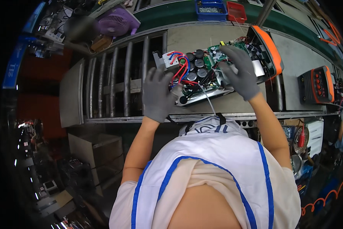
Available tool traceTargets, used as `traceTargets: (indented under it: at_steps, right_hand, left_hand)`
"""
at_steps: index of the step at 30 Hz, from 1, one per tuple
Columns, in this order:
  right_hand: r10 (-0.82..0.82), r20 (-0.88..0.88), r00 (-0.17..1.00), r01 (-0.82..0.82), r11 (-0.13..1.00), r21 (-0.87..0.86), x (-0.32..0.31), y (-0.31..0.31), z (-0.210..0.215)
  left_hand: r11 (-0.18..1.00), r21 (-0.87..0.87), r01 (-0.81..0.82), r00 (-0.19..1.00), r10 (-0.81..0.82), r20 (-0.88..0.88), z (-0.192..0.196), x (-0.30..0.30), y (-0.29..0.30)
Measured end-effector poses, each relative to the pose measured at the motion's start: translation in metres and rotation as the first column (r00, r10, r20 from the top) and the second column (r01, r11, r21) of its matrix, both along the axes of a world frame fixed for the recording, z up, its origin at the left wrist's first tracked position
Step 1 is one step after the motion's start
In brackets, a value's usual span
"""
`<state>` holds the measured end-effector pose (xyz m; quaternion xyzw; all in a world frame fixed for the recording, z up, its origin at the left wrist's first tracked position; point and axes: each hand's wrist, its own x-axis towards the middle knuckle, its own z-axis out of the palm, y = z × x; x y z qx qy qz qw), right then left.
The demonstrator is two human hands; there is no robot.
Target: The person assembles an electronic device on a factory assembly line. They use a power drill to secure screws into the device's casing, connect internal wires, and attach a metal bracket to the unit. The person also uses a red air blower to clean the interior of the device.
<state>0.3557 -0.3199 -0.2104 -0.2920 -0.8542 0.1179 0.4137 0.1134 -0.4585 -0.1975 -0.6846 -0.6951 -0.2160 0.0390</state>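
Now, gloved left hand [158, 95] grip clamped on circuit board assembly [202, 72] edge, right hand [242, 72] fingers spread flat on it

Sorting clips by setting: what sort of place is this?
Probably an electronics assembly line: gloved hands, left hand and right hand, work on an open circuit board, beside a roller conveyor and parts bins.
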Motion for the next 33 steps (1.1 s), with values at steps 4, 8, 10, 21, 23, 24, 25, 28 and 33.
traceTargets:
  at_steps: [4, 8, 10, 21, 23, 24, 25, 28, 33]
  right_hand:
    - [-0.373, -0.026, 0.928, 0.374, 0.925, 0.070, 0.046, -0.047, -0.019]
    - [-0.631, -0.315, 0.709, 0.607, 0.773, -0.184, 0.074, -0.062, -0.063]
    - [-0.740, -0.247, 0.626, 0.725, 0.668, -0.166, 0.088, -0.061, -0.067]
    - [-0.866, -0.285, 0.410, 0.714, 0.500, -0.490, 0.104, -0.098, -0.086]
    - [-0.871, -0.287, 0.399, 0.680, 0.491, -0.544, 0.115, -0.108, -0.093]
    - [-0.840, -0.329, 0.432, 0.645, 0.543, -0.538, 0.128, -0.113, -0.106]
    - [-0.844, -0.401, 0.355, 0.475, 0.533, -0.701, 0.119, -0.116, -0.094]
    - [-0.902, -0.253, 0.350, 0.503, 0.408, -0.762, 0.120, -0.142, -0.094]
    - [-0.879, -0.260, 0.401, 0.381, 0.418, -0.825, 0.111, -0.158, -0.097]
  left_hand:
    - [0.968, 0.243, 0.057, 0.949, -0.129, 0.289, -0.007, -0.043, 0.032]
    - [0.965, 0.138, 0.224, 0.949, -0.248, 0.193, -0.004, -0.070, 0.088]
    - [0.923, -0.091, 0.375, 0.895, -0.334, 0.296, -0.002, -0.067, 0.107]
    - [0.869, -0.364, 0.336, 0.936, -0.351, 0.025, -0.003, -0.015, 0.141]
    - [0.886, -0.374, 0.274, 0.925, -0.349, -0.149, 0.000, 0.000, 0.140]
    - [0.887, -0.356, 0.293, 0.918, -0.365, -0.153, -0.007, -0.001, 0.141]
    - [0.882, -0.340, 0.326, 0.909, -0.391, -0.145, -0.014, -0.012, 0.145]
    - [0.723, -0.442, 0.531, 0.822, -0.311, 0.478, -0.010, -0.061, 0.142]
    - [0.886, -0.181, 0.427, 0.727, -0.218, 0.651, -0.026, -0.089, 0.148]
